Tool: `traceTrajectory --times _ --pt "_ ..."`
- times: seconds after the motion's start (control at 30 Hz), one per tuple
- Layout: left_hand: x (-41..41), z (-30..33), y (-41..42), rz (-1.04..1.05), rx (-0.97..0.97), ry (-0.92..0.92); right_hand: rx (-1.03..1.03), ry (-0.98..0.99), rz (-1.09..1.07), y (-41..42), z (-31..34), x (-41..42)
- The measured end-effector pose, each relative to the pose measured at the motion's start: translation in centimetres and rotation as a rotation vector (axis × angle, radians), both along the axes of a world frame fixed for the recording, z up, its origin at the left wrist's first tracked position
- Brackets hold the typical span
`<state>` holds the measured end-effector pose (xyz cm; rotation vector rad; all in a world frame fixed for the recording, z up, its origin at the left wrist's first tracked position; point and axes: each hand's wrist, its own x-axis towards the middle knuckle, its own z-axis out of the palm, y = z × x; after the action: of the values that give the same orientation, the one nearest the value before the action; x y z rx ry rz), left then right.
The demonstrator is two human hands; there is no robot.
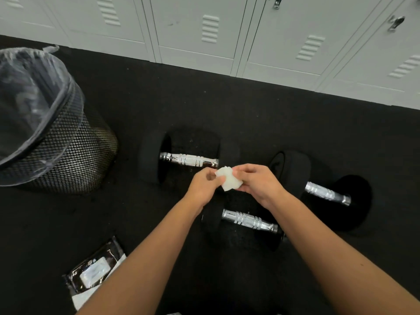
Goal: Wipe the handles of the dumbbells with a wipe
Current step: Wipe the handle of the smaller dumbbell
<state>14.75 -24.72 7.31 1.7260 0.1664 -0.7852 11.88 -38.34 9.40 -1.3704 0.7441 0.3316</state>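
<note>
No text, brand or number can be read. The wipes packet (95, 272) on the floor carries a pale label, but its print is too blurred to make out, and the locker doors (204, 30) bear no legible marks.

Materials: chrome, rubber, mesh, film.
Three black matt rubber-headed dumbbells, glossy chrome ribbed handles (189, 160) (247, 220) (325, 193). Soft white crumpled wipe (228, 180). Black metal-mesh bin (68, 155), clear shiny plastic liner. Glossy black wipe pack (95, 269). Rough black speckled floor (250, 105). Smooth pale-grey painted metal lockers (204, 30).
</note>
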Motion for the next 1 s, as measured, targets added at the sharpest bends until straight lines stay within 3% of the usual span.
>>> traceTrajectory --times 0.07,0.17,0.27,0.37,0.5,0.6,0.8,1.0 --pt "-1.6 -1.2 -0.3 0.087 0.057 -0.068 0.030 0.060 -0.002 -0.3 -0.7 -1.1" --pt "-3.7 -3.2 -0.6 0.202 0.439 -0.203 0.059 0.187 -0.009 -1.0 -1.9 -2.5" --pt "-4.9 -4.6 -1.1 0.116 0.693 0.055 0.092 0.259 -0.043 -1.6 -3.2 -3.5" --pt "-5.5 -5.4 -2.3 0.105 0.593 0.173 0.049 0.276 -0.018 -1.9 -4.8 -4.1" --pt "-5.7 -5.7 -2.3 0.163 0.571 0.063 -0.658 0.181 0.316 -2.2 -7.2 -4.9" --pt "-5.3 -5.5 -2.1 0.133 0.560 0.050 -0.913 0.107 0.466 -1.6 -8.3 -5.4" --pt "-4.9 -6.2 -1.5 0.088 0.471 0.077 -0.901 0.138 0.594 -0.9 -9.2 -5.4" --pt "-4.6 -6.3 -1.4 0.071 0.431 0.081 -0.951 0.043 0.779 0.9 -9.6 -5.4"
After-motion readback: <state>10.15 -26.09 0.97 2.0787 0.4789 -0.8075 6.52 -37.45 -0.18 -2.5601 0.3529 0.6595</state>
